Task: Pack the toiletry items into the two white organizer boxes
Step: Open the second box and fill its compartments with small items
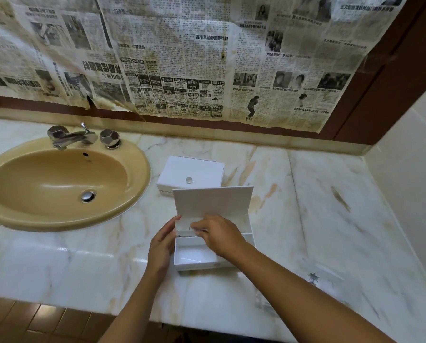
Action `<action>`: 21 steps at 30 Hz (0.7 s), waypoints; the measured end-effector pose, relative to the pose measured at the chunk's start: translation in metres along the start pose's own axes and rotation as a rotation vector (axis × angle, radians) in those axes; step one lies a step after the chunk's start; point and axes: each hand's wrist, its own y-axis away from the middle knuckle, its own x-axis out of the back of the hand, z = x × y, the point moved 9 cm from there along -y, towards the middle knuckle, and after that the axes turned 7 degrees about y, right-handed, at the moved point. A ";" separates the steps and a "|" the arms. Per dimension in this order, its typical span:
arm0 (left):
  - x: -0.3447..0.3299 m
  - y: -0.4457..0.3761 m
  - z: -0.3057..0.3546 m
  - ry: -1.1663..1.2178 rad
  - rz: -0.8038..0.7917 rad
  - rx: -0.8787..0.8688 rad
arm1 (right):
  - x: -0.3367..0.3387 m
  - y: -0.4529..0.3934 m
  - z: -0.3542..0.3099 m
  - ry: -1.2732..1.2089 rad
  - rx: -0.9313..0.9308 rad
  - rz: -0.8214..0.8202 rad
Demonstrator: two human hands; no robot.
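Two white organizer boxes stand on the marble counter. The near box [194, 261] is open, its lid [213, 201] standing upright at the back. The front compartment shows a bare white floor. My left hand [161, 246] holds the box's left side, thumb at the top edge. My right hand [219, 235] reaches over the rear compartment and pinches a small pale packet [186, 225] there. The far box [190, 174] is closed, with a small clear knob [189, 179] on its lid.
A tan oval sink [58, 184] with a chrome tap [70, 137] lies to the left. Newspaper [182, 58] covers the wall behind the counter. A white wall [409, 169] bounds the right side. The counter's front edge [58, 303] runs below my forearms.
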 end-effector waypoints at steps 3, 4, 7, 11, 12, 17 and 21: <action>-0.002 0.002 0.003 -0.010 -0.010 -0.013 | -0.002 -0.006 0.017 -0.138 -0.162 -0.036; -0.002 0.002 0.003 -0.004 -0.012 -0.006 | -0.003 -0.008 0.021 -0.147 -0.202 -0.047; -0.003 0.002 0.004 0.013 -0.016 0.012 | -0.007 -0.011 0.025 -0.116 -0.257 -0.034; -0.003 0.004 0.005 -0.011 -0.008 0.003 | -0.017 -0.010 0.027 -0.101 -0.261 -0.119; -0.003 0.004 0.004 -0.016 -0.007 0.001 | -0.017 -0.009 0.026 -0.118 -0.239 -0.149; -0.003 0.004 0.005 -0.027 0.000 -0.003 | -0.013 0.002 0.020 -0.120 -0.137 -0.254; -0.003 0.004 0.004 -0.073 0.000 -0.023 | -0.012 0.014 0.019 -0.127 -0.120 -0.293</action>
